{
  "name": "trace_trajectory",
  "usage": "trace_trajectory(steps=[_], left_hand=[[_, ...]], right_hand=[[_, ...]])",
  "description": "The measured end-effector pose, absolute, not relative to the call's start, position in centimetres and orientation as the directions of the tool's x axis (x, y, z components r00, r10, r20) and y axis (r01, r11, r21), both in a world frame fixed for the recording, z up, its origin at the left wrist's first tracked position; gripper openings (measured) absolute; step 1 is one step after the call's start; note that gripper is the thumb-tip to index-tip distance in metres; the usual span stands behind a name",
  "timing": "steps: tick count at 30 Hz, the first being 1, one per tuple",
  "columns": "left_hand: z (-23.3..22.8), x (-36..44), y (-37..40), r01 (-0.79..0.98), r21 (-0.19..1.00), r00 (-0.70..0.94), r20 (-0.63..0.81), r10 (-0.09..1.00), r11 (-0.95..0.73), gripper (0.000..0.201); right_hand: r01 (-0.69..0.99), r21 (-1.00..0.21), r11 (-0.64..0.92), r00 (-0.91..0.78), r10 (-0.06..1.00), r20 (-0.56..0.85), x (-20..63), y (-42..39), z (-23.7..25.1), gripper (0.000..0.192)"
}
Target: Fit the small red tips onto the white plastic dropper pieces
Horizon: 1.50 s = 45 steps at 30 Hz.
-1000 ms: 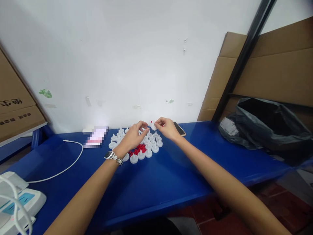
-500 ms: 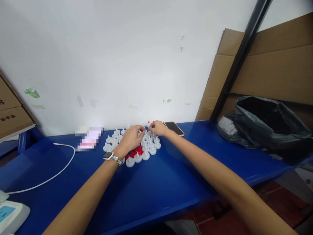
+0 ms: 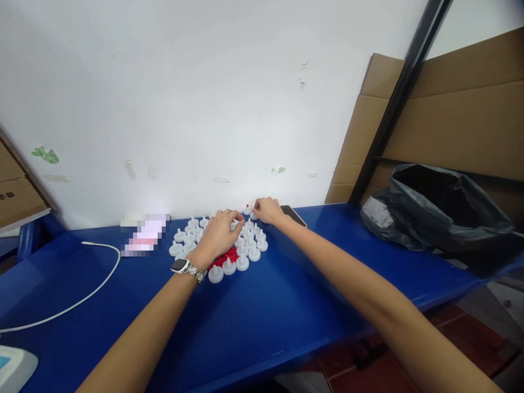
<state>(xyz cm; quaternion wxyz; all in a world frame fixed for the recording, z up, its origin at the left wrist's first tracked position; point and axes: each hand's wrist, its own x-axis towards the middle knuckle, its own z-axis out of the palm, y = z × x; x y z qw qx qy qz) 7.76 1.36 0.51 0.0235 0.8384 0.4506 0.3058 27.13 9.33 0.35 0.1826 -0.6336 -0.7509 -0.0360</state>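
Note:
White plastic nozzle caps [image 3: 215, 274], round with pointed spouts, stand in a cluster on the blue table. Small red tips [image 3: 229, 255] lie in a heap among them. My left hand [image 3: 223, 232] is over the cluster with its fingers curled and thumb near the index finger; whatever they hold is too small to make out. At the back right, my right hand [image 3: 268, 210] pinches at a white nozzle cap [image 3: 253, 216], partly hidden by the fingers. Beside it stands a cap with a red tip [image 3: 247, 209] on its spout.
A phone [image 3: 295, 216] lies behind my right wrist. To the left are a blurred pink-white packet [image 3: 145, 234], a white cable [image 3: 98, 284] and a white device [image 3: 18, 368]. A dark plastic bag [image 3: 434, 207] sits at the right, near cardboard [image 3: 458, 120].
My right hand has shifted slightly right, uncovering the red-tipped cap at the back. My left hand stays nearly in place over the cluster. The view has moved a little.

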Motion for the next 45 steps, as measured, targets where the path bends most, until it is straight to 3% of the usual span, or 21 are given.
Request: trace_trajectory(steps=[3, 7, 10, 15, 23, 31, 34, 37, 39, 42, 45], left_hand=[[0.4, 6.8, 0.8, 0.732, 0.342, 0.377, 0.518, 0.768, -0.590, 0.028], [0.3, 5.5, -0.3, 0.683, 0.425, 0.320, 0.558, 0.766, -0.595, 0.046], [0.4, 5.0, -1.2, 0.630, 0.473, 0.306, 0.578, 0.756, -0.616, 0.053], [1.4, 4.9, -2.6, 0.565, 0.503, 0.319, 0.598, 0.735, -0.654, 0.035], [2.4, 5.2, -3.5, 0.505, 0.515, 0.390, 0.580, 0.715, -0.693, 0.035], [2.3, 4.8, -3.2, 0.416, 0.528, 0.476, 0.568, 0.672, -0.741, 0.035], [2.6, 3.7, -2.6, 0.404, 0.624, 0.398, 0.539, 0.742, -0.669, 0.033], [2.7, 1.9, -1.7, 0.364, 0.726, 0.220, 0.541, 0.812, -0.583, 0.049], [2.6, 0.9, -1.1, 0.384, 0.715, 0.181, 0.562, 0.807, -0.584, 0.045], [2.0, 0.6, -0.9, 0.487, 0.646, 0.272, 0.527, 0.805, -0.588, 0.037], [1.5, 1.2, -1.2, 0.543, 0.593, 0.356, 0.479, 0.803, -0.594, 0.037]], right_hand=[[0.881, -0.391, 0.266, -0.105, 0.916, 0.387, 27.0, 7.7, 0.7, 0.016], [0.428, -0.827, 0.365, -0.081, 0.927, 0.366, 25.0, 4.4, 0.8, 0.007], [0.180, -0.926, 0.331, -0.128, 0.941, 0.312, 22.6, 2.0, 0.2, 0.007], [0.130, -0.931, 0.342, -0.188, 0.930, 0.316, 20.6, -0.5, -0.4, 0.017], [0.141, -0.873, 0.466, -0.168, 0.881, 0.443, 21.4, -1.4, -1.0, 0.042], [0.181, -0.853, 0.490, -0.118, 0.871, 0.476, 21.0, -1.4, -1.8, 0.051], [0.288, -0.813, 0.506, -0.051, 0.856, 0.515, 21.4, -1.8, -1.1, 0.050], [0.385, -0.772, 0.506, -0.008, 0.838, 0.545, 22.4, -1.9, -0.4, 0.047], [0.449, -0.727, 0.519, -0.082, 0.834, 0.545, 22.8, -1.7, -0.2, 0.043], [0.553, -0.617, 0.559, -0.268, 0.821, 0.504, 22.5, -1.7, -0.4, 0.036], [0.593, -0.548, 0.590, -0.348, 0.801, 0.486, 22.0, -1.9, -0.7, 0.032]])
